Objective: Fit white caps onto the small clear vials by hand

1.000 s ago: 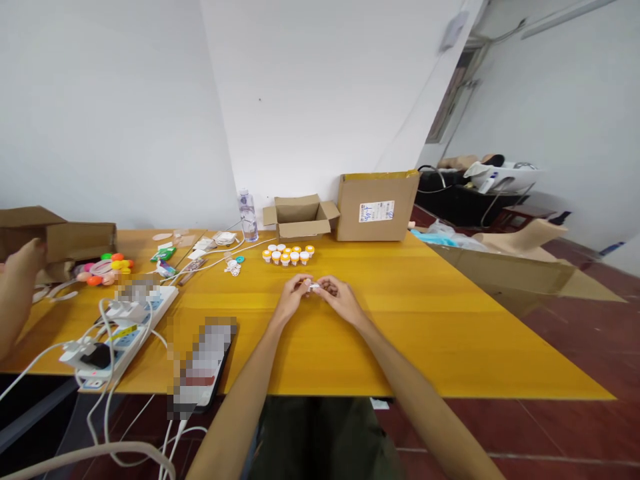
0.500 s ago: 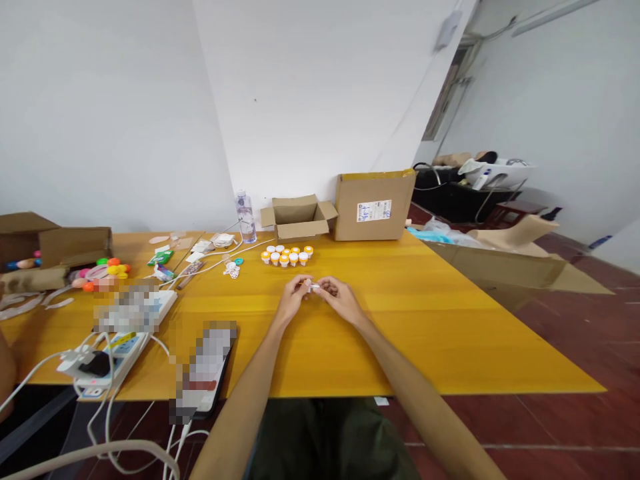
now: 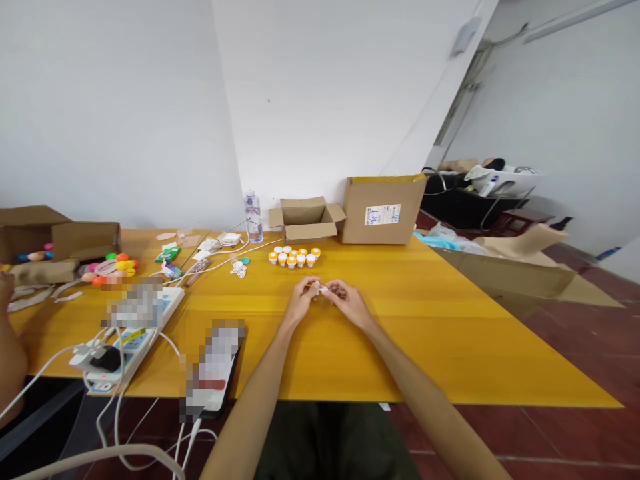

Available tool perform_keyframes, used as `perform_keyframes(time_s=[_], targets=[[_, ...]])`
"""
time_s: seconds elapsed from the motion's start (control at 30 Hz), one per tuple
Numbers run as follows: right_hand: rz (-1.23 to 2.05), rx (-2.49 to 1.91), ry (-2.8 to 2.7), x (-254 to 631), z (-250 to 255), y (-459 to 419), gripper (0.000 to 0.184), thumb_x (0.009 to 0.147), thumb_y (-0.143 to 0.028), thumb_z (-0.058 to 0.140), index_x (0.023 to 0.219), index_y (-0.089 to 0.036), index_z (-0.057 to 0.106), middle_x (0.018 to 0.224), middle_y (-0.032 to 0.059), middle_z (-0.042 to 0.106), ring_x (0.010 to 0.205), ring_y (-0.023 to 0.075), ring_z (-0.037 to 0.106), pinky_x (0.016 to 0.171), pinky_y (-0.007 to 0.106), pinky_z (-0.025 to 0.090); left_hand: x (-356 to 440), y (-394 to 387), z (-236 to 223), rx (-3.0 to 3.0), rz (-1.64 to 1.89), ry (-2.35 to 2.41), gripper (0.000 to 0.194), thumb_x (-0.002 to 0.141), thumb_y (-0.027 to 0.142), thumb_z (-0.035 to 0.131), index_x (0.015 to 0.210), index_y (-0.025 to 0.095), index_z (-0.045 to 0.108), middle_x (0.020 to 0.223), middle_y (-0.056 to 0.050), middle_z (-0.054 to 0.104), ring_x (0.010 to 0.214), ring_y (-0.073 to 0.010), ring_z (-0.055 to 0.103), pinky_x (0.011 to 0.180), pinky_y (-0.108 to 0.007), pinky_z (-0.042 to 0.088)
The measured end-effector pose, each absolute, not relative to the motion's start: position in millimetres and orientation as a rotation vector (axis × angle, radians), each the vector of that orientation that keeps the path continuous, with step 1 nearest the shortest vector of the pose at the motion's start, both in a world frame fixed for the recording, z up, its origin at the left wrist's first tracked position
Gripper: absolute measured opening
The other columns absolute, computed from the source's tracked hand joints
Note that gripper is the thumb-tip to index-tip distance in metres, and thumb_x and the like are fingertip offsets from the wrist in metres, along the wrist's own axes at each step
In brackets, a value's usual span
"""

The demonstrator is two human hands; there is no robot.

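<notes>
Head view: L hand (image 3: 301, 301) & R hand (image 3: 353, 304) meet over the mid counter (image 3: 450, 347), approx halfway btwn its near & far edges. Fingers of both are drawn in narrow, thumbs & fingertips pinching one small white piece (image 3: 323, 290) btwn them; it's mostly covered, too small to make out in detail. Can't tell if the hands rest on the counter or sit just above it.

Just beyond the hands, twd the far edge, is a tight cluster of white & orange pots (image 3: 293, 263). Behind it, at the far edge, L to R: clear bottle (image 3: 253, 219), upright; small open box (image 3: 309, 232), flaps out; big carton (image 3: 385, 193) w/ a white label, near the far R corner.

L of the pots: teal ring (image 3: 245, 261), white cables & bits, green packet (image 3: 169, 255). Phone (image 3: 223, 373), screen blurred, is at the near edge L of the L forearm, its lower end showing past that edge. Power strip (image 3: 167, 307) w/ plugs slants back from the near edge, L of the phone. Farther L: coloured balls (image 3: 125, 265) next to another open box (image 3: 85, 240); a co-worker's arm (image 3: 10, 360) comes in at the far L, hand partly cut off, so can't tell its grip.

Past the counter's R edge: floor carton (image 3: 515, 277), w/ plastic bags (image 3: 450, 237) in it.
</notes>
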State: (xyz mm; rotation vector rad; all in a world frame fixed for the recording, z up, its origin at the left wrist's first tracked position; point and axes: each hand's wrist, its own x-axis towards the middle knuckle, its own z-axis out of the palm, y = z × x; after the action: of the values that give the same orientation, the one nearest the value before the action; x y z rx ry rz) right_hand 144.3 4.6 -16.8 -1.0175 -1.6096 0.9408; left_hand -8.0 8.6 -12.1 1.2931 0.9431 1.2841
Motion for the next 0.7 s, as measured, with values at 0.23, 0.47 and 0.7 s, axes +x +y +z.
perform_keyframes(time_s=[0.23,0.47,0.7], targets=[[0.935,-1.003,-1.629,145.6,-16.2,4.7,0.031,0.073,-0.051,0.065,0.084,-0.021,0.061,0.072,0.0002,0.065,0.064,0.0155,0.059,0.060,0.028,0.047,-7.4,7.9,-12.3,1.317,1.287,0.960,0.035,0.070,0.050,0.064,0.083,0.018,0.067,0.077,-0.004,0.067,0.069,-0.0160,0.059,0.057,-0.024,0.046],[0.909,-1.004,-1.646,145.3,-14.2,5.1,0.032,0.074,-0.052,0.063,0.082,-0.021,0.061,0.071,0.0001,0.064,0.062,0.0145,0.057,0.057,0.026,0.045,-8.8,8.0,-11.3,1.335,1.311,0.966,0.025,0.071,0.041,0.066,0.084,0.019,0.068,0.081,-0.003,0.069,0.075,-0.0171,0.061,0.070,-0.028,0.048],[0.898,-1.011,-1.622,144.3,-13.1,4.6,0.031,0.075,-0.051,0.062,0.083,-0.021,0.061,0.071,-0.0004,0.064,0.061,0.0139,0.057,0.057,0.026,0.045,-9.0,8.1,-13.5,1.315,1.356,0.972,0.029,0.072,0.043,0.067,0.089,0.020,0.068,0.090,-0.004,0.069,0.079,-0.0168,0.063,0.071,-0.027,0.049]])
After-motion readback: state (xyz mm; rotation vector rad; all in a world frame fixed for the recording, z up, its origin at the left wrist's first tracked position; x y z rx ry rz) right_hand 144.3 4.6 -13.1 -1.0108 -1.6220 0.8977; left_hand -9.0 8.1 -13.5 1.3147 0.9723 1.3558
